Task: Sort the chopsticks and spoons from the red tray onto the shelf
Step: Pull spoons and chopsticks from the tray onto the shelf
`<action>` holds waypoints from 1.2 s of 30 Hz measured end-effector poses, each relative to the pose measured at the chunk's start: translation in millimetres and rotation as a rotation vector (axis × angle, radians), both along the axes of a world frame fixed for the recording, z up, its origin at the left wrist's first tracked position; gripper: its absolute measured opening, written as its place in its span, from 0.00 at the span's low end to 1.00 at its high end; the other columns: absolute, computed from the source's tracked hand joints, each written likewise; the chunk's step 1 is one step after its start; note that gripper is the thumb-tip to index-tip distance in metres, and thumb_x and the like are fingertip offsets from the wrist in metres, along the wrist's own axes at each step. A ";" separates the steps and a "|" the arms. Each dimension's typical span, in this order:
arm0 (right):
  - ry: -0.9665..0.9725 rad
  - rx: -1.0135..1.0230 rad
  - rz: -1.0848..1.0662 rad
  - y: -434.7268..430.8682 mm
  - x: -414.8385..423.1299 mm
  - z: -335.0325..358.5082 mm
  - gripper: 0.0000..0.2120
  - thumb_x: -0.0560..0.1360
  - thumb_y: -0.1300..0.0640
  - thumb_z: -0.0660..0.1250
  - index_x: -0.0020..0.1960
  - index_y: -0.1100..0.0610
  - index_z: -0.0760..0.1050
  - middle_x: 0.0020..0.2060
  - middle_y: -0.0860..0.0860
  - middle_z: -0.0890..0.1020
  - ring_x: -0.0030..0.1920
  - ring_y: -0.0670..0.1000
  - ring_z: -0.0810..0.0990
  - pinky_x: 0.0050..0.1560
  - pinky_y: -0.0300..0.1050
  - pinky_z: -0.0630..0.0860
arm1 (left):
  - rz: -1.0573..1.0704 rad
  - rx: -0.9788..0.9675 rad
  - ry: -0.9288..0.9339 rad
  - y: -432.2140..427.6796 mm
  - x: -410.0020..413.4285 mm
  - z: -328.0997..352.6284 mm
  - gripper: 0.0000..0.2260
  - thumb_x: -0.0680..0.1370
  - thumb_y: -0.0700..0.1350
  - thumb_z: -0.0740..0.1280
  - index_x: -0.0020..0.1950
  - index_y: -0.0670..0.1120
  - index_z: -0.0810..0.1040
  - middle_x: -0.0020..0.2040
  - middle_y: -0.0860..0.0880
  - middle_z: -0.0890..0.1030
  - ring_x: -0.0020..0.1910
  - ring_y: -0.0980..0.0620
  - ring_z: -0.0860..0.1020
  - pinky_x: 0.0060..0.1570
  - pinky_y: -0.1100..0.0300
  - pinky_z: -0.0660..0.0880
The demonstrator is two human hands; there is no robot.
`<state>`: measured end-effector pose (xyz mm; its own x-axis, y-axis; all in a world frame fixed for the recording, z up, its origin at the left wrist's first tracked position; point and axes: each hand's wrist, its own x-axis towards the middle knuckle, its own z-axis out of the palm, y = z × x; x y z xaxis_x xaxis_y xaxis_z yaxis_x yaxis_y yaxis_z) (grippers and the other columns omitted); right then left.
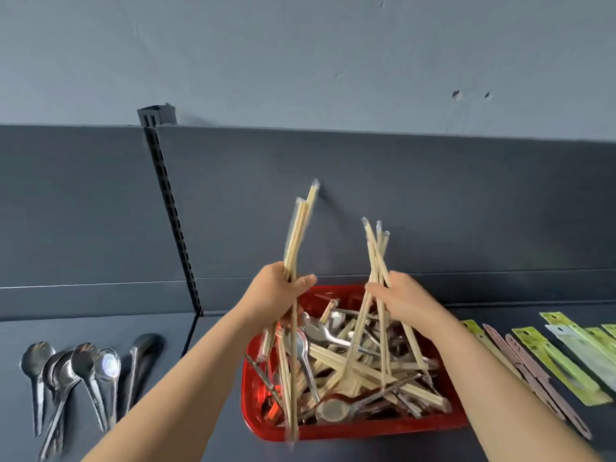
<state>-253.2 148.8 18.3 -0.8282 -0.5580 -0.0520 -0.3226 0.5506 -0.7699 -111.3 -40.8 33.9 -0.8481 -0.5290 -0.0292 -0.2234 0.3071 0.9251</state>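
A red tray (350,431) sits on the dark shelf, heaped with wrapped wooden chopsticks (360,368) and metal spoons (320,331). My left hand (273,295) grips a bundle of wrapped chopsticks (300,235) that points up over the tray's left side. Above the tray's right side, my right hand (406,301) grips a second bundle of wrapped chopsticks (376,255), fanned out, with the lower ends reaching into the pile.
Several metal spoons (83,371) lie in a row on the shelf at the left. At the right lie green packets (573,361) and brown packets (530,371) of chopsticks. A slotted upright post (166,201) divides the shelf's back panel.
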 end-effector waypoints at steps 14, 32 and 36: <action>-0.236 -0.545 -0.310 81.6 -11.9 6.8 0.03 0.78 0.61 0.63 0.47 0.61 0.71 0.33 0.56 0.68 0.31 0.53 0.66 0.29 0.42 0.63 | -0.418 -0.416 -0.533 49.8 -36.7 -63.8 0.18 0.64 0.45 0.80 0.48 0.43 0.77 0.35 0.51 0.76 0.28 0.54 0.74 0.27 0.62 0.70; -0.185 -0.413 -0.161 73.6 4.1 19.8 0.12 0.80 0.53 0.62 0.43 0.60 0.72 0.29 0.49 0.67 0.28 0.46 0.67 0.26 0.39 0.65 | -0.296 -0.058 -0.106 43.4 -34.9 -5.4 0.08 0.77 0.51 0.69 0.43 0.48 0.82 0.36 0.54 0.85 0.25 0.59 0.73 0.26 0.68 0.70; -0.158 -0.421 -0.088 44.9 19.2 23.6 0.13 0.79 0.51 0.63 0.40 0.57 0.70 0.29 0.49 0.67 0.29 0.47 0.68 0.31 0.42 0.67 | -0.221 0.118 0.014 29.7 -11.3 7.7 0.11 0.78 0.50 0.68 0.48 0.42 0.79 0.35 0.51 0.85 0.23 0.58 0.71 0.26 0.64 0.71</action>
